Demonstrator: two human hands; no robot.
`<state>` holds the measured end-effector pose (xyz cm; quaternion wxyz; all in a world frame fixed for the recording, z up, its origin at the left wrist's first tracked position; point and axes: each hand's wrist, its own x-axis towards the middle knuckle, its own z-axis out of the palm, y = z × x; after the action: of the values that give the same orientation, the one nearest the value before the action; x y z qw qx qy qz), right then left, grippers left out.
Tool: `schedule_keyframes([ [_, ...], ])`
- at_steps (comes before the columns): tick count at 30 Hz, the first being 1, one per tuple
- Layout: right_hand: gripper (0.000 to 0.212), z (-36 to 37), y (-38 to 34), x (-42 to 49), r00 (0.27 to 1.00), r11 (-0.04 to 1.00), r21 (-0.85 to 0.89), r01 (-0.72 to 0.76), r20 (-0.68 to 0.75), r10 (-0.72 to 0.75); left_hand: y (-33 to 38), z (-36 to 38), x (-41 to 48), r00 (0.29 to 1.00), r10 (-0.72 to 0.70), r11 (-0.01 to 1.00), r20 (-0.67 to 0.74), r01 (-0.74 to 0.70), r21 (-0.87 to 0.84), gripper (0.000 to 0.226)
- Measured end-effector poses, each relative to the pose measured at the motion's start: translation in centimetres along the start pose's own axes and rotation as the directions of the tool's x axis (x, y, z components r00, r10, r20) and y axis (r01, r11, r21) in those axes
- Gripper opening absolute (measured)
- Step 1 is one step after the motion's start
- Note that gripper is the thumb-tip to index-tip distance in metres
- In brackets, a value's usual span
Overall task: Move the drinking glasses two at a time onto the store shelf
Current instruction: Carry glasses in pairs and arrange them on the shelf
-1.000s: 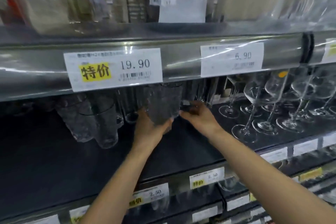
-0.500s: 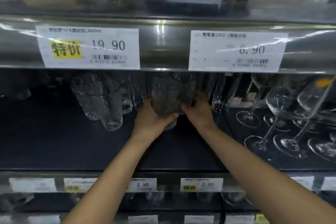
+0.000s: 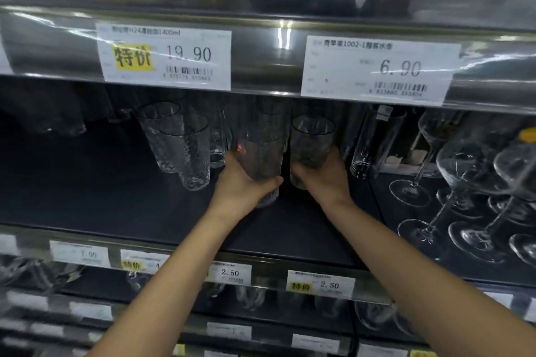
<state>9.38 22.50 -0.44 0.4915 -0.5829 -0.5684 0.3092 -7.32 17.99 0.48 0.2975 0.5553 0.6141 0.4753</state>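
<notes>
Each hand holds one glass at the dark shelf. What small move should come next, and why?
The left hand grips one tumbler, the right hand a second tumbler, side by side in the gap between the textured tumblers and the wine glasses. So probably ease both down onto the shelf; whether their bases touch it, I cannot tell.

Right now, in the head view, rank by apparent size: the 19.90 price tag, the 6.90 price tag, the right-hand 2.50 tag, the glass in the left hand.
1. 6.90 price tag, slightly wider than the next.
2. 19.90 price tag.
3. glass in the left hand.
4. right-hand 2.50 tag.
Depths differ; true sizes unsure.
</notes>
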Motion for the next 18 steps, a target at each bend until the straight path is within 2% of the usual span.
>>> schedule_keyframes([
  [2, 0.036, -0.8, 0.2, -0.4, 0.999, 1.0, 0.019, 0.006, 0.05, -0.007, 0.1, -0.3, -0.6, 1.0, 0.016, 0.999, -0.02, -0.016, 0.032, 0.088],
  [3, 0.034, -1.2, 0.2, -0.7, 0.997, 0.999, 0.028, 0.019, 0.08, -0.021, 0.0, -0.5, -1.0, 0.999, 0.017, 0.999, -0.033, -0.016, 0.038, 0.089],
  [6, 0.05, -1.8, -0.1, -2.1, 0.987, 0.999, 0.042, 0.02, 0.156, -0.027, 0.3, -1.5, -2.9, 0.997, 0.018, 0.998, -0.073, -0.014, 0.055, 0.082],
  [9, 0.057, -1.8, -1.3, -4.0, 0.977, 0.994, 0.094, 0.045, 0.204, -0.064, 0.7, -3.2, -4.7, 0.988, 0.035, 0.997, -0.149, -0.023, 0.078, 0.086],
  [12, 0.051, -1.1, -3.5, -6.7, 0.965, 0.98, 0.179, 0.087, 0.231, -0.128, 1.0, -5.8, -6.7, 0.978, 0.039, 0.999, -0.203, -0.033, 0.032, 0.078],
  [15, 0.056, 0.6, -5.8, -10.1, 0.938, 0.955, 0.273, 0.117, 0.284, -0.196, 1.4, -8.9, -9.0, 0.974, 0.045, 0.999, -0.222, -0.05, -0.019, 0.062],
  [18, 0.056, 3.2, -7.8, -12.8, 0.896, 0.933, 0.337, 0.125, 0.365, -0.252, 1.1, -12.3, -11.1, 0.965, 0.07, 0.997, -0.252, -0.078, -0.022, 0.06],
])
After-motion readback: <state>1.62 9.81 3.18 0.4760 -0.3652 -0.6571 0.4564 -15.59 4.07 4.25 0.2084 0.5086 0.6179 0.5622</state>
